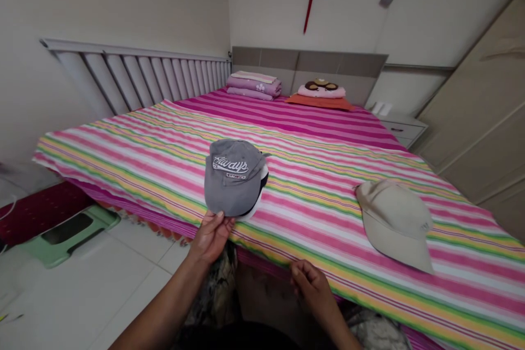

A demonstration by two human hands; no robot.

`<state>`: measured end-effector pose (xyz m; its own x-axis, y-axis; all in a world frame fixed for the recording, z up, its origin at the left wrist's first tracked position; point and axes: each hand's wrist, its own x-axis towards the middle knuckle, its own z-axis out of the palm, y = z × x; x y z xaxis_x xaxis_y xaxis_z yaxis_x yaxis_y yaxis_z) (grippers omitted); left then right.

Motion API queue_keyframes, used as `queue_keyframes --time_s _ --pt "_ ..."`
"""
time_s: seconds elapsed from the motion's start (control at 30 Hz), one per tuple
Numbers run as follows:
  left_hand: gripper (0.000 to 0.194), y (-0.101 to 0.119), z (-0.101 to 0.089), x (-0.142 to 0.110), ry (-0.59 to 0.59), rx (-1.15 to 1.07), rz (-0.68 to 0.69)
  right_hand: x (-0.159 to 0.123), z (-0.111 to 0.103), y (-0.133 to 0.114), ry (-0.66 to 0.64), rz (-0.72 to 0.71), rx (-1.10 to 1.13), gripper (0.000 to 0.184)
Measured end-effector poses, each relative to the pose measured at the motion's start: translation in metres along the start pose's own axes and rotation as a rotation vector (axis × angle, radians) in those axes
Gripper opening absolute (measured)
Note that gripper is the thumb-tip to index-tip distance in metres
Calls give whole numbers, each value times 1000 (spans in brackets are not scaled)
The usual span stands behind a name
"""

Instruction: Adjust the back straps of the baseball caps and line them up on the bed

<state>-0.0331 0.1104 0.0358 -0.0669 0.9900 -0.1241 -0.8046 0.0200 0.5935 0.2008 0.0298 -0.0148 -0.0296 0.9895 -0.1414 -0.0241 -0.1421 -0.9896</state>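
Note:
A grey baseball cap (235, 183) with white lettering lies on the striped sheet (311, 213) near the bed's front edge. Black and white edges show beneath its right side, so other caps appear to be stacked under it. My left hand (212, 238) grips the front of the brim, thumb on top and fingers underneath. At the bed's edge, right of the stack, my right hand (309, 281) is closed with curled fingers, and nothing shows in it. Farther right, a beige cap (396, 221) rests on the sheet with its brim towards me, apart from both hands.
Folded purple bedding (254, 86) and a pink and orange pile (322, 95) sit by the headboard (274, 63). A white railing (156, 74) runs along the left. A green stool (61, 238) stands on the floor, with a nightstand (404, 128) at back right.

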Motion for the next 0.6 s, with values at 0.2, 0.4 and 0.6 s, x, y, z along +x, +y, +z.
queue_keyframes --time_s 0.2,0.4,0.6 --pt "26 -39 -4 -31 -175 10 -290 21 -1 -66 -171 29 482 50" --pt "31 -80 -35 -50 -393 103 -623 28 -5 -77 -87 86 749 48" --pt "30 -72 -35 -29 -409 -7 -682 9 -14 -65 9 76 691 51"
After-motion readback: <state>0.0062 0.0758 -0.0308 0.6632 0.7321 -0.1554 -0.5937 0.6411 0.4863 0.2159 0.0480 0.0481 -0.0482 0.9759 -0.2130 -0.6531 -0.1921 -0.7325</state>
